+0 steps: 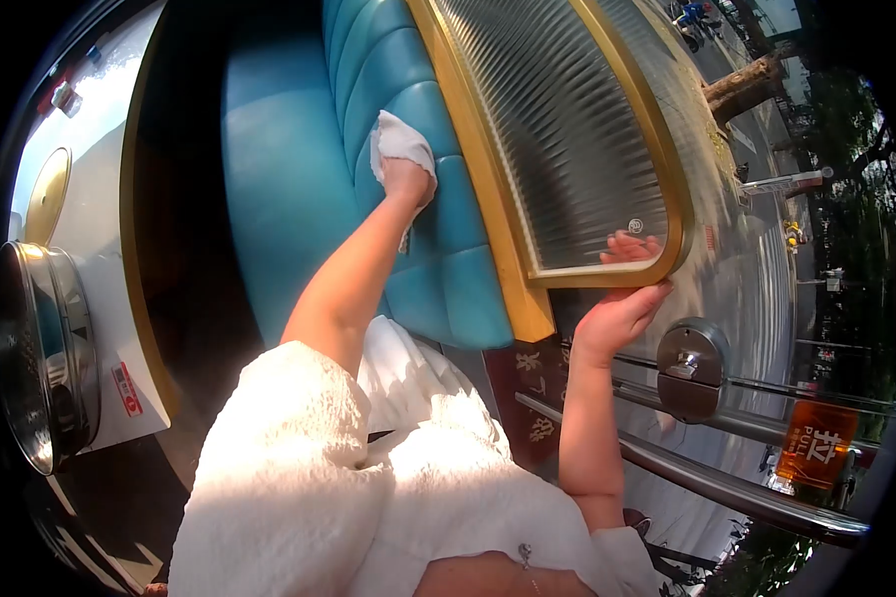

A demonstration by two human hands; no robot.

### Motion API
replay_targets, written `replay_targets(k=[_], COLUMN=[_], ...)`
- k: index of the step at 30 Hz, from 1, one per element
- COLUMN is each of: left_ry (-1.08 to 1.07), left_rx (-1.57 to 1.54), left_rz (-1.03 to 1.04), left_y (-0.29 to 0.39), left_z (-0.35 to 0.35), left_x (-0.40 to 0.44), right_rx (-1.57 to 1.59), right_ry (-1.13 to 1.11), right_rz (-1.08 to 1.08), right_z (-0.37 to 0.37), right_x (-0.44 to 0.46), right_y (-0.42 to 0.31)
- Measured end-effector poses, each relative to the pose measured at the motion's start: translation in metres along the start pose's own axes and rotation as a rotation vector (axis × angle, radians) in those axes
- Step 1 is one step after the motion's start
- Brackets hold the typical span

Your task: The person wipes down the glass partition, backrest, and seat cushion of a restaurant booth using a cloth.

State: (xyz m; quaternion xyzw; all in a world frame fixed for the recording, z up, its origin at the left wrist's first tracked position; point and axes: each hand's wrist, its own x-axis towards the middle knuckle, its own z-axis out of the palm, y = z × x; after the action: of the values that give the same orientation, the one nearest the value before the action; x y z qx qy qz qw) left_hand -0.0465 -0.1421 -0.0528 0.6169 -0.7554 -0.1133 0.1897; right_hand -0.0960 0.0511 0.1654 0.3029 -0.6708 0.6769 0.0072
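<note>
My left hand [408, 182] is closed on a white cloth [398, 136] and presses it against the tufted teal backrest [408, 65] of a bench seat. Part of the cloth hides the fingers. On the right, my right hand [617, 318] grips the gold-edged frame [680, 214] of a ribbed glass partition [567, 139]. Its thumb lies on the near side, while the fingers show through the glass. The partition stands along a wooden ledge [488, 194] above the backrest.
At left a white table [110, 199] with a gold edge holds a round steel pot [55, 348] and a gold lid [48, 196]. The teal seat cushion [269, 179] lies beside it. Right of me are a metal door lock [693, 368], a handle bar [727, 478] and an orange PULL sign [816, 445].
</note>
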Motion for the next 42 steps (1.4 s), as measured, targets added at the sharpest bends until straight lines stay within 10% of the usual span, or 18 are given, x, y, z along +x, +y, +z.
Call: replay_targets(k=[5,8,10,14,21,27,36,38,40,42], left_ry=[-0.37,-0.327,-0.471,-0.07,0.063,-0.359,-0.187,-0.076,0.028,-0.334], left_rx=[-1.378,-1.062,-0.704,-0.53,-0.465,-0.316,-0.306,-0.312,-0.323,0.12], left_rz=[-1.087,-1.409,-0.859,0.257,0.333,0.838,0.622,0.574,0.521,0.397], left_y=[-0.033,0.012,0.009,0.004,0.011,-0.008,-0.002,-0.002,0.01,0.016], left_z=[0.003,-0.057,-0.037,-0.036,-0.04,-0.071,-0.067,-0.037,-0.043,-0.073], left_x=[-0.033,-0.106,-0.153,-0.114,-0.036,-0.179,-0.07,-0.025,0.016,0.041], right_rx=[0.024,0.035,0.019,0.005,0.061,0.082,0.132,-0.108,-0.439,-0.501], right_ry=[0.031,0.053,0.054,0.075,0.092,0.059,-0.035,0.072,0.032,-0.19], right_rz=[-0.058,-0.122,-0.13,-0.147,-0.082,-0.015,0.028,-0.074,-0.617,-0.731], right_z=[0.004,0.008,0.011,0.01,0.01,0.005,-0.012,-0.017,-0.016,-0.016], right_x=[0.001,0.002,0.004,0.002,0.0,-0.001,-0.006,-0.013,-0.025,-0.043], right_y=[0.009,0.014,0.014,0.012,0.011,0.008,0.0,-0.011,-0.025,-0.033])
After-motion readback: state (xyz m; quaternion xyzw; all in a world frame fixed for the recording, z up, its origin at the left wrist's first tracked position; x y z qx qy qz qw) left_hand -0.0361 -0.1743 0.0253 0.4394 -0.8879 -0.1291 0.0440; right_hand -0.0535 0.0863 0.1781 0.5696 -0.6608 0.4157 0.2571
